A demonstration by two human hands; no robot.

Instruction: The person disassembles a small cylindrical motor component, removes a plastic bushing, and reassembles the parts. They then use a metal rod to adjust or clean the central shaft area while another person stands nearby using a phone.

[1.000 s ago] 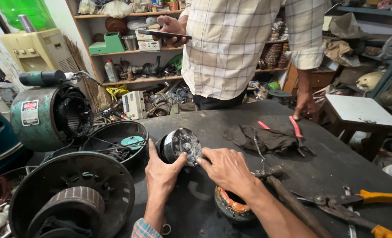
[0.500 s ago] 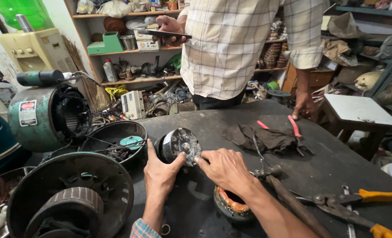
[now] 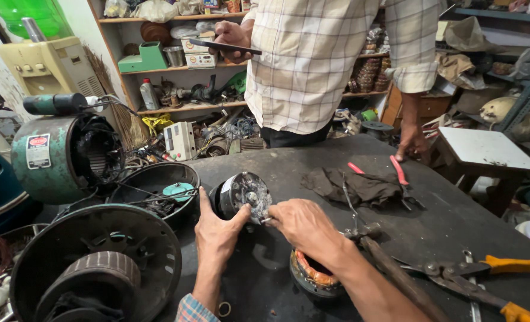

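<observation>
Motor (image 3: pixel 241 195) on table (image 3: pixel 456 220), my left hand (image 3: pixel 217 232) cupping its side; my right hand (image 3: pixel 303 226) fingertips pinched at its face.

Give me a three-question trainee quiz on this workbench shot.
1. True or false: the left hand steadies the small round grey metal motor lying on the dark table.
2. Which lies under the right hand's wrist? A) red-handled pliers B) orange copper-wound coil ring C) yellow-handled snips
3. What does the standing person in the checked shirt hold?

Key: 1 true; 2 B; 3 a dark flat phone.
</observation>
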